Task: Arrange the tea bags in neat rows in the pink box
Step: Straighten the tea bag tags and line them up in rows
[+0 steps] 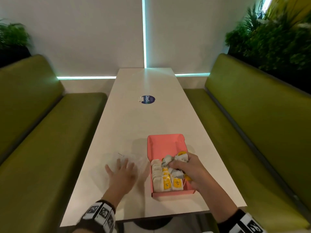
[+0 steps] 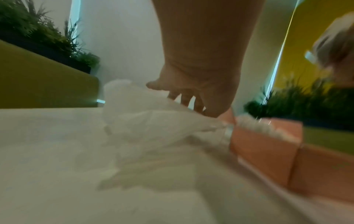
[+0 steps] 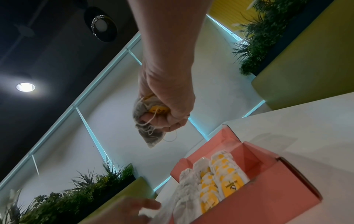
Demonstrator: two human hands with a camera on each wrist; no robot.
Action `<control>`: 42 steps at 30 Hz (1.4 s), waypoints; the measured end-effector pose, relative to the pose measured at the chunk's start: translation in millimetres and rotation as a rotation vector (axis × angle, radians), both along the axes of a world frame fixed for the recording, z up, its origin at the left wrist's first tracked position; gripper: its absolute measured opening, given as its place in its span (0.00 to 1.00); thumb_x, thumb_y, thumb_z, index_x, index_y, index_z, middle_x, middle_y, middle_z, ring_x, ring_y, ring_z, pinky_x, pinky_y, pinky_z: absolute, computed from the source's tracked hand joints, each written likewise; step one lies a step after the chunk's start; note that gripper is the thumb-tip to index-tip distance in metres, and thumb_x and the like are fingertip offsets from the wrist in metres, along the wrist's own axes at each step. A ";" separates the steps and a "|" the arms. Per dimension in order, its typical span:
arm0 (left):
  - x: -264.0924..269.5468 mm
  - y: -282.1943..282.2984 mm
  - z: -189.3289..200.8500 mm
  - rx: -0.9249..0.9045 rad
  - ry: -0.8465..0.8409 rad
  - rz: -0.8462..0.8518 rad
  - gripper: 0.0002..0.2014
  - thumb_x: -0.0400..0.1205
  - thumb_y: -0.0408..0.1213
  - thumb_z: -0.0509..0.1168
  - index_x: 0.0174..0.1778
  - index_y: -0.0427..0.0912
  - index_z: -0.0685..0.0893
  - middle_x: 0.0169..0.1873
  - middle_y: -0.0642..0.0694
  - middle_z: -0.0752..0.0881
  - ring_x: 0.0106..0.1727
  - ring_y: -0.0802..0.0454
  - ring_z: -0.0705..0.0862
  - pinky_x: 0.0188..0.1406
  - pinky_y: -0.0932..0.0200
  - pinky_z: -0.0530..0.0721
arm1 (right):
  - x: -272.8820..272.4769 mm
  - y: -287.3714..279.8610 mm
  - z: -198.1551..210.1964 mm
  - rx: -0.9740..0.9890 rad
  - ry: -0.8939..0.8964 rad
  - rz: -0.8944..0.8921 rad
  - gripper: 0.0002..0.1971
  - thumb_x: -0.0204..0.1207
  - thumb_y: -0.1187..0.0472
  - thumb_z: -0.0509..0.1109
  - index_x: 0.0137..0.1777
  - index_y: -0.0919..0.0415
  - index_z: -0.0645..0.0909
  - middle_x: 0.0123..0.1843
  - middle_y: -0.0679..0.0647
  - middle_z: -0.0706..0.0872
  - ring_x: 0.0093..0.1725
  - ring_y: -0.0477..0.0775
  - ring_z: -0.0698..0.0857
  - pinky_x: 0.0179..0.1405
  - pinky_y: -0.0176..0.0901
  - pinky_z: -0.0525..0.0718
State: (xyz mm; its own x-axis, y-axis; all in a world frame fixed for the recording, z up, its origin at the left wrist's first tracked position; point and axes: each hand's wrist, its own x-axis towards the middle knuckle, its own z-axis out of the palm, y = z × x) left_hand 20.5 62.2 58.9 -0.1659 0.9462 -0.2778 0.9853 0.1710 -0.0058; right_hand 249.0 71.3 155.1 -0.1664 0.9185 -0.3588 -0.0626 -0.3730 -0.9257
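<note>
The open pink box [image 1: 164, 144] sits on the white table [image 1: 134, 125], right of centre near me. Rows of white tea bags with yellow tags [image 1: 166, 181] fill its near end; the far half is bare. My right hand [image 1: 181, 163] hovers over the box, gripping a bunch of tea bags [image 3: 148, 125] with strings dangling. My left hand [image 1: 122, 172] lies flat with spread fingers on a crumpled clear plastic bag [image 1: 134, 161] left of the box. The left wrist view shows the plastic bag [image 2: 145, 121] under the fingers, beside the pink box [image 2: 264, 151].
Green padded benches [image 1: 38, 132] run along both sides of the table. A round blue sticker [image 1: 148, 99] sits mid-table. Plants [image 1: 272, 36] stand behind the right bench, and a white wall closes the far end.
</note>
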 end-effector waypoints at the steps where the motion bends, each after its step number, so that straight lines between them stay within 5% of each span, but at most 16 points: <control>1: 1.9 -2.8 10.1 0.137 -0.023 0.012 0.22 0.85 0.45 0.53 0.77 0.54 0.66 0.82 0.47 0.58 0.83 0.40 0.51 0.75 0.26 0.45 | 1.4 -0.8 1.0 0.007 -0.007 0.004 0.11 0.64 0.79 0.75 0.45 0.68 0.83 0.39 0.65 0.85 0.42 0.64 0.86 0.52 0.66 0.84; 3: 8.0 -10.0 27.1 0.518 -0.242 -0.008 0.15 0.81 0.34 0.62 0.64 0.47 0.82 0.69 0.44 0.79 0.74 0.38 0.71 0.74 0.36 0.64 | 3.9 -2.0 2.4 0.030 -0.029 0.029 0.10 0.65 0.79 0.74 0.44 0.68 0.83 0.38 0.64 0.84 0.41 0.63 0.85 0.52 0.64 0.84; 5: 22.1 -17.6 48.6 0.754 -0.582 -0.070 0.11 0.82 0.33 0.63 0.58 0.45 0.84 0.58 0.45 0.85 0.63 0.45 0.80 0.63 0.54 0.75 | 2.8 -4.8 4.7 0.061 -0.050 0.075 0.09 0.66 0.78 0.74 0.39 0.66 0.81 0.36 0.62 0.84 0.39 0.60 0.85 0.48 0.59 0.85; 7: 44.9 -26.2 73.5 0.565 -1.050 -0.030 0.14 0.87 0.45 0.54 0.67 0.54 0.77 0.64 0.53 0.80 0.66 0.57 0.77 0.64 0.63 0.74 | -3.7 -9.0 8.5 0.101 -0.056 0.122 0.10 0.66 0.79 0.74 0.36 0.65 0.79 0.33 0.60 0.85 0.36 0.57 0.86 0.42 0.51 0.86; 10: 83.0 -36.8 97.6 0.107 -1.644 0.153 0.23 0.76 0.63 0.47 0.68 0.75 0.65 0.67 0.64 0.74 0.68 0.59 0.76 0.66 0.51 0.79 | -20.7 -12.9 8.0 0.156 -0.031 0.086 0.08 0.69 0.74 0.74 0.37 0.64 0.79 0.32 0.60 0.84 0.32 0.53 0.83 0.32 0.41 0.84; 14: 106.4 -33.8 109.5 -0.023 -2.037 0.502 0.28 0.71 0.64 0.53 0.65 0.59 0.78 0.59 0.52 0.85 0.63 0.53 0.82 0.61 0.44 0.82 | -43.0 -18.5 11.1 0.166 -0.002 0.018 0.08 0.79 0.50 0.66 0.45 0.54 0.78 0.39 0.54 0.83 0.37 0.49 0.82 0.32 0.39 0.80; 16: 108.4 -30.2 108.3 -0.003 -2.015 0.513 0.23 0.79 0.60 0.53 0.60 0.51 0.81 0.59 0.47 0.85 0.59 0.51 0.83 0.54 0.49 0.83 | -48.7 -17.6 10.0 0.190 -0.062 0.025 0.13 0.79 0.39 0.57 0.53 0.43 0.76 0.53 0.50 0.81 0.47 0.45 0.83 0.38 0.35 0.81; 18: 108.1 -27.8 102.1 0.068 -1.943 0.488 0.14 0.85 0.49 0.54 0.58 0.51 0.82 0.60 0.45 0.85 0.61 0.48 0.84 0.56 0.48 0.83 | -47.2 -14.6 6.0 0.263 -0.183 0.033 0.23 0.70 0.25 0.49 0.59 0.31 0.73 0.70 0.46 0.71 0.65 0.44 0.76 0.56 0.42 0.81; 20: 106.4 -26.7 94.8 0.131 -1.891 0.478 0.10 0.85 0.41 0.58 0.59 0.49 0.82 0.59 0.42 0.86 0.61 0.44 0.84 0.58 0.44 0.84 | -42.1 -12.3 8.8 0.333 -0.301 0.091 0.19 0.67 0.21 0.42 0.52 0.14 0.69 0.78 0.36 0.59 0.79 0.46 0.59 0.76 0.56 0.66; 22: 103.5 -26.8 91.4 0.186 -1.868 0.444 0.10 0.81 0.38 0.64 0.57 0.43 0.82 0.53 0.42 0.88 0.54 0.46 0.88 0.50 0.46 0.88 | -32.8 -8.8 10.3 0.329 -0.293 0.137 0.20 0.71 0.24 0.41 0.57 0.15 0.69 0.78 0.33 0.59 0.79 0.43 0.55 0.80 0.56 0.56; 24: 98.1 -28.2 90.4 0.247 -1.863 0.399 0.10 0.75 0.35 0.71 0.51 0.40 0.83 0.43 0.41 0.88 0.41 0.48 0.87 0.34 0.54 0.87 | -20.4 -4.8 13.8 0.301 -0.226 0.128 0.24 0.76 0.33 0.46 0.68 0.32 0.73 0.75 0.38 0.66 0.73 0.40 0.63 0.72 0.42 0.63; 27: 91.4 -30.1 88.2 0.302 -1.791 0.343 0.12 0.72 0.28 0.74 0.49 0.41 0.83 0.39 0.40 0.88 0.36 0.47 0.86 0.29 0.57 0.83 | -3.7 -0.8 21.6 0.318 -0.151 0.103 0.11 0.82 0.54 0.62 0.60 0.48 0.83 0.58 0.44 0.82 0.57 0.43 0.79 0.48 0.28 0.74; 30: 89.0 -30.3 85.8 0.292 -1.671 0.283 0.15 0.71 0.23 0.74 0.51 0.42 0.83 0.38 0.40 0.87 0.35 0.50 0.86 0.31 0.57 0.84 | 7.1 1.4 23.8 0.388 -0.195 0.157 0.07 0.77 0.60 0.70 0.49 0.47 0.87 0.44 0.42 0.85 0.43 0.38 0.80 0.41 0.27 0.77; 35: 89.6 -31.9 82.2 0.317 -1.534 0.203 0.19 0.71 0.24 0.73 0.51 0.51 0.84 0.41 0.45 0.88 0.41 0.51 0.88 0.37 0.59 0.86 | 5.0 -0.3 24.0 0.576 -0.564 0.313 0.07 0.66 0.58 0.79 0.41 0.46 0.87 0.38 0.42 0.86 0.36 0.38 0.80 0.38 0.29 0.79; 39: 84.6 -31.9 81.5 0.341 -1.579 0.230 0.25 0.70 0.21 0.73 0.55 0.54 0.84 0.44 0.43 0.87 0.37 0.53 0.86 0.34 0.55 0.86 | 11.2 8.6 17.8 0.401 -0.286 -0.004 0.06 0.73 0.64 0.74 0.37 0.54 0.88 0.32 0.44 0.86 0.32 0.43 0.80 0.31 0.35 0.78; 42: 76.1 -33.0 81.4 0.303 -1.635 0.248 0.26 0.69 0.16 0.71 0.54 0.51 0.86 0.43 0.44 0.84 0.35 0.55 0.84 0.32 0.58 0.84 | 20.7 10.0 21.6 0.236 -0.086 -0.038 0.06 0.76 0.65 0.71 0.38 0.60 0.86 0.36 0.54 0.85 0.30 0.50 0.78 0.25 0.36 0.76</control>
